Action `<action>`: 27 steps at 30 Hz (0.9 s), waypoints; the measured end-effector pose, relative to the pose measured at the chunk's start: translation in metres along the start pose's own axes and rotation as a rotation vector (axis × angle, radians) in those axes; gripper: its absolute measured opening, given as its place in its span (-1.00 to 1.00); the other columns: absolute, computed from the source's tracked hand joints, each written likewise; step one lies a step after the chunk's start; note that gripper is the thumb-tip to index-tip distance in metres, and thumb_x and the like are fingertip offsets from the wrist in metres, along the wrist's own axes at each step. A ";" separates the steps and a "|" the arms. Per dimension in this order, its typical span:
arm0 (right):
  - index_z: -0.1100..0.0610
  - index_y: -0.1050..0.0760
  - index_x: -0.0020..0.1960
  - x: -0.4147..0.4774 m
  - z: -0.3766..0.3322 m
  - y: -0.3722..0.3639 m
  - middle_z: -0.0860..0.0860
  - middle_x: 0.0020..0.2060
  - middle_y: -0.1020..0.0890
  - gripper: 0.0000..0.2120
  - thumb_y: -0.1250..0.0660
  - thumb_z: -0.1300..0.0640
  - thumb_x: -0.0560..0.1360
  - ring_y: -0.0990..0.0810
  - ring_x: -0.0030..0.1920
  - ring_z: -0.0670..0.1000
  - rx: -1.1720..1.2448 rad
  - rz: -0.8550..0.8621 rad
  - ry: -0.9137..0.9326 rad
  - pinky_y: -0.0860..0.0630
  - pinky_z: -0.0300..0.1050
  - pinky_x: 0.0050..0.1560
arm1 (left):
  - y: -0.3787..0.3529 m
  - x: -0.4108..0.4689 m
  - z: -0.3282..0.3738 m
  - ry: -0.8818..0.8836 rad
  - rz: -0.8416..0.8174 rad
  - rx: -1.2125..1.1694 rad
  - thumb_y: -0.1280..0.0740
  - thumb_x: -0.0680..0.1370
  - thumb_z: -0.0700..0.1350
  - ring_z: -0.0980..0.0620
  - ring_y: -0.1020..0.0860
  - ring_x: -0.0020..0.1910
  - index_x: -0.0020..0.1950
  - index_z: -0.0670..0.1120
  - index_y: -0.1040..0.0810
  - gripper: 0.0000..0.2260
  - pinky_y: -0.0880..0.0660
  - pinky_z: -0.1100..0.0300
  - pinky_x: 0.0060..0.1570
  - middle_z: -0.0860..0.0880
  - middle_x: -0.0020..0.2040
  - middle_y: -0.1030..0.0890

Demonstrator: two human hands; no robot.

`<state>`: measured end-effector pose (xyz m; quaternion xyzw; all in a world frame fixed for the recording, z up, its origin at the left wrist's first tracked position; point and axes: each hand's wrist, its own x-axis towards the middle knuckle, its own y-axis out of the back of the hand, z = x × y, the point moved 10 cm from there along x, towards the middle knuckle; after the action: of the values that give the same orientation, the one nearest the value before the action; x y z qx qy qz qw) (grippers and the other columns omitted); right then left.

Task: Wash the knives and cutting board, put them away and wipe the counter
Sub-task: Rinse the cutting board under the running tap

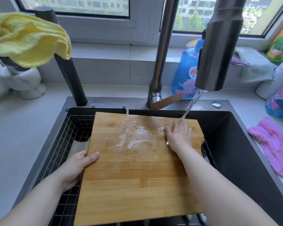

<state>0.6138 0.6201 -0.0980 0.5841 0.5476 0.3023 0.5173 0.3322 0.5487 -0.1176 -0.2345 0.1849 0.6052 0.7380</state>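
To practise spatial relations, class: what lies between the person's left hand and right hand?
In the head view, only the wet cutting board lies between: the left hand grips its left edge, the right hand rests flat on it.

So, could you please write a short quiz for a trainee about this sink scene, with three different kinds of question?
1. True or false: water is running from the tap onto the cutting board.
2. The left hand and the right hand both touch the board. Which one grips its edge? A) left B) right C) both
3. What colour is the cloth lying on the counter to the right of the sink?

Key: 1 true; 2 A (the right hand lies flat on top of the board); 3 pink.
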 end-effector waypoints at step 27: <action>0.04 0.24 0.49 -0.126 0.030 -0.028 -0.11 0.46 0.25 -0.23 0.25 -0.38 0.43 0.32 0.45 -0.12 -0.069 -0.067 0.288 0.35 -0.22 0.40 | -0.005 -0.019 -0.004 -0.039 0.127 -0.022 -0.16 0.57 -0.14 -0.01 -0.62 -0.41 -0.08 -0.15 -0.49 -0.85 -0.55 0.21 -0.50 -0.06 -0.38 -0.67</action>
<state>0.6050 0.4882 -0.1063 0.4980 0.6248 0.3839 0.4629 0.3331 0.5306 -0.1101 -0.2187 0.1783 0.6573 0.6988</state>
